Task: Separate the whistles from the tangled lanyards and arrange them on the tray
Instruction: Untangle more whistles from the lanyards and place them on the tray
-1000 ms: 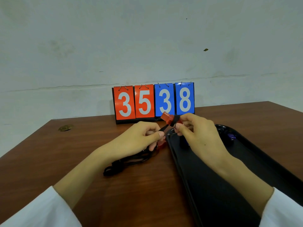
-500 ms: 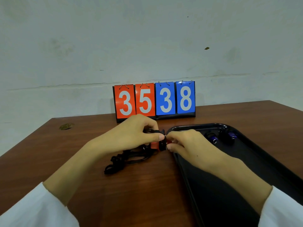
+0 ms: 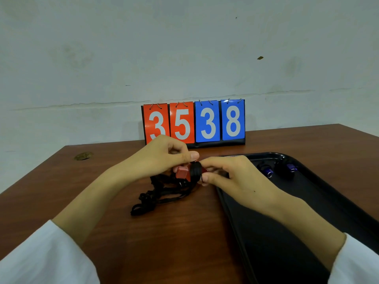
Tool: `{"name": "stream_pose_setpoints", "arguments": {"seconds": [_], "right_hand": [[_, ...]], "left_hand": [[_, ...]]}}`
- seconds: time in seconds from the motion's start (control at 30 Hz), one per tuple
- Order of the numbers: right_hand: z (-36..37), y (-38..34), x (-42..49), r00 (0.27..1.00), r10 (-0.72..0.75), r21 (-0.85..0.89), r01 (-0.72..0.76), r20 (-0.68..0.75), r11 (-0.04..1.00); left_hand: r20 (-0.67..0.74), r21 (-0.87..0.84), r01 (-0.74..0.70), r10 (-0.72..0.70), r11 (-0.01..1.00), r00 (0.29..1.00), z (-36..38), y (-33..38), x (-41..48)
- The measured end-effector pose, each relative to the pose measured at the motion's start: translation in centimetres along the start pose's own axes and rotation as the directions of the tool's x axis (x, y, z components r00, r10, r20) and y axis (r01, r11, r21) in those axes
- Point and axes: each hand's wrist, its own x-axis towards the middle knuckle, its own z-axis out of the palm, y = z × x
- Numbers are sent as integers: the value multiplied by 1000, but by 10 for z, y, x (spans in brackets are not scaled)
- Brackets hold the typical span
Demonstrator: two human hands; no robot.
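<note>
A red whistle (image 3: pixel 182 172) with black lanyard cord wound around it is pinched between both hands just left of the black tray (image 3: pixel 307 212). My left hand (image 3: pixel 164 158) grips it from above and the left. On the other side my right hand (image 3: pixel 229 177) holds the wound cord and the whistle's right end. The rest of the tangled black lanyards (image 3: pixel 158 193) trails down onto the table below my left hand. Two blue whistles (image 3: pixel 266 171) (image 3: pixel 291 167) lie at the far end of the tray.
A flip scoreboard (image 3: pixel 193 123) reading 35 and 38 stands at the back of the brown wooden table (image 3: pixel 164 242), against a pale wall. A small round cap (image 3: pixel 83 156) is set in the table at the far left.
Both hands came down from in front of the scoreboard toward the table with the red whistle. The whistle now sits between the fingertips with cord wound around it.
</note>
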Motion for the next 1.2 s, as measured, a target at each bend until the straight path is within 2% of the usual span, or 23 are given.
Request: {"name": "stream_pose_setpoints", "arguments": {"seconds": [0.17, 0.33, 0.4, 0.5, 0.63, 0.73, 0.83, 0.9, 1.03, 1.1, 1.2], "right_hand": [[-2, -3, 1, 992, 28, 78, -18, -126, 997], [-4, -4, 2, 970, 101, 94, -82, -221, 992], [-4, -5, 2, 962, 120, 123, -92, -244, 988], [-7, -3, 3, 932, 175, 154, -132, -317, 979], [-9, 2, 3, 867, 240, 95, -221, -437, 971], [-9, 6, 3, 835, 256, 4, -291, -487, 957], [-7, 9, 2, 846, 222, -115, -313, -484, 943], [-5, 12, 1, 867, 213, -171, -318, -451, 933], [-5, 11, 1, 924, 200, -271, -294, -325, 917], [-4, 9, 1, 955, 182, -296, -249, -236, 922], [1, 9, 1, 989, 79, -320, -116, -126, 940]], "left_hand": [[-4, -159, 89, -91, 983, 996, 11, -1, 4], [79, -358, 153, -133, 921, 988, 25, -4, 4], [55, -399, 167, -159, 902, 986, 34, -5, 1], [91, -401, 185, -162, 897, 983, 43, -8, 0], [98, -268, 150, -128, 952, 987, 45, -7, 0], [85, -23, 60, -58, 998, 995, 50, -3, -3], [106, 170, -62, 44, 984, 993, 54, 3, -10], [150, 309, -132, 89, 942, 985, 55, 10, -13], [174, 560, -260, 195, 787, 965, 51, 21, -15], [150, 574, -281, 238, 769, 960, 46, 24, -15], [73, 548, -283, 292, 787, 954, 36, 24, -14]]}}
